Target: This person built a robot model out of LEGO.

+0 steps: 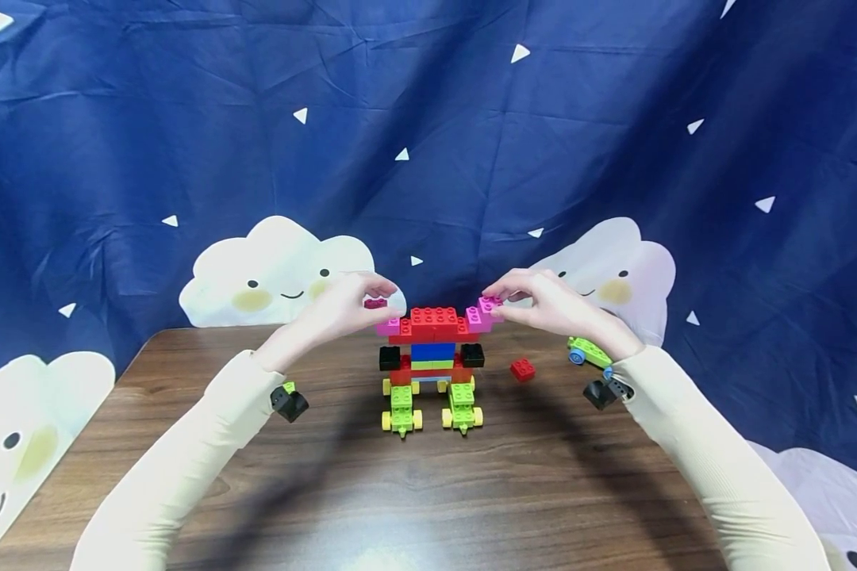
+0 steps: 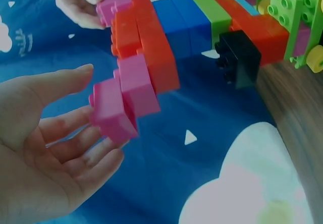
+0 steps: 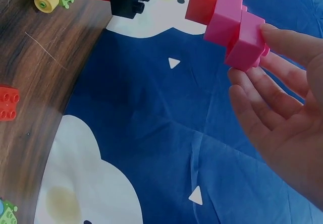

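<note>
A figure of toy building bricks stands upright on the table, with red bricks [image 1: 436, 321] across its top and blue bricks [image 1: 432, 351] in the middle. Black bricks [image 1: 473, 354] jut from both sides, above two green wheeled bases [image 1: 462, 400]. Stepped pink bricks extend from each upper end. My right hand [image 1: 553, 305] pinches the outer pink brick [image 3: 247, 40] on the right, thumb on one side and fingers on another. Around the left outer pink brick [image 2: 113, 108] my left hand [image 1: 343, 305] is spread, its thumb apart from the brick and fingers close behind or touching it.
A loose red brick [image 1: 523, 369] lies on the wooden table [image 1: 428, 492] to the figure's right. Farther right, a green piece with blue wheels [image 1: 591, 351] is partly behind my right wrist. A blue cloth [image 1: 428, 119] with clouds hangs behind the table.
</note>
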Available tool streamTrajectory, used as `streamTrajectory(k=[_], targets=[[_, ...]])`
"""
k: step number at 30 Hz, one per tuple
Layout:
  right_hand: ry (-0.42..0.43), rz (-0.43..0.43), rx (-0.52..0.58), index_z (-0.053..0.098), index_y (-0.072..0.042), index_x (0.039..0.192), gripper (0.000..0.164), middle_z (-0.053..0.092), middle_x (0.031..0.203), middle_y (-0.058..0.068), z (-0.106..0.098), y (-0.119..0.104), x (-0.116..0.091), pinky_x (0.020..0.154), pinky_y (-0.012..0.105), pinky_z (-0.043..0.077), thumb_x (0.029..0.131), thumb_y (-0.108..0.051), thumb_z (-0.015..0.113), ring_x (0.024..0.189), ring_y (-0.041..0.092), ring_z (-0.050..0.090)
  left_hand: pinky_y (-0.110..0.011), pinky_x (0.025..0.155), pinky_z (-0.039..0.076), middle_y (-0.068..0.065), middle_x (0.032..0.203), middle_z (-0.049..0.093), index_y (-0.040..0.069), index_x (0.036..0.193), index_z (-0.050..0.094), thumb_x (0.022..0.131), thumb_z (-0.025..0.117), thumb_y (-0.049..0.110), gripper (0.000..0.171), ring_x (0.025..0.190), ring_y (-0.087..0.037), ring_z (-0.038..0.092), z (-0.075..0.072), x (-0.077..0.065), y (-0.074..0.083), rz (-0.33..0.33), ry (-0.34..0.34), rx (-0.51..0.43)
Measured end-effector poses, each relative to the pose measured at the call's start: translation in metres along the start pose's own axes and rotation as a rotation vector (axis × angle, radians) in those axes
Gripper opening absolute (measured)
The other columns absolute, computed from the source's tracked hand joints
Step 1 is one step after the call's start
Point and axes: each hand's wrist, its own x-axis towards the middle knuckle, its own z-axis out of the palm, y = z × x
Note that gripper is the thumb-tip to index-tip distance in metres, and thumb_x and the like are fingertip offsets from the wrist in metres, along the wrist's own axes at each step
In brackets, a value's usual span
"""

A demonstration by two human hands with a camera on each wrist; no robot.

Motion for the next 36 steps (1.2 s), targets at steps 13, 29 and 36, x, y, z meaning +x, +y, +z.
streamTrajectory(k=[13, 29, 36], targets=[[0.101, 0.062, 0.019, 0.07, -0.005, 0.117, 0.026, 0.073, 0.114, 0.012, -0.004, 0.009, -0.012, 0.092, 0.046, 0.056, 0.094, -0.016, 0.068, 0.099, 0.022, 0.069, -0.047, 0.099, 0.051, -0.013, 0.116, 0.073, 0.003, 0.118, 0.07, 0.087, 0.074, 0.03, 0.041, 0.11, -0.029, 0.066, -0.008, -0.012, -0.012, -0.072, 0.001, -0.048], [0.046, 0.17, 0.028, 0.07, -0.002, 0.115, 0.029, 0.074, 0.109, 0.014, 0.041, 0.086, -0.045, 0.088, 0.042, 0.058, 0.089, -0.015, 0.073, 0.098, 0.026, 0.071, -0.047, 0.098, 0.052, -0.01, 0.112, 0.074, 0.006, 0.113, 0.073, 0.087, 0.075, 0.028, 0.033, 0.109, -0.029, 0.064, -0.01, -0.018, -0.017, -0.054, 0.009, -0.074], [-0.084, 0.264, 0.078, 0.065, 0.006, 0.119, 0.038, 0.069, 0.116, 0.024, 0.069, 0.116, -0.061, 0.09, 0.046, 0.057, 0.086, -0.009, 0.075, 0.104, 0.036, 0.068, -0.047, 0.097, 0.052, -0.01, 0.112, 0.074, 0.007, 0.113, 0.073, 0.087, 0.074, 0.029, 0.034, 0.108, -0.028, 0.065, -0.01, -0.019, -0.02, -0.058, 0.012, -0.065]])
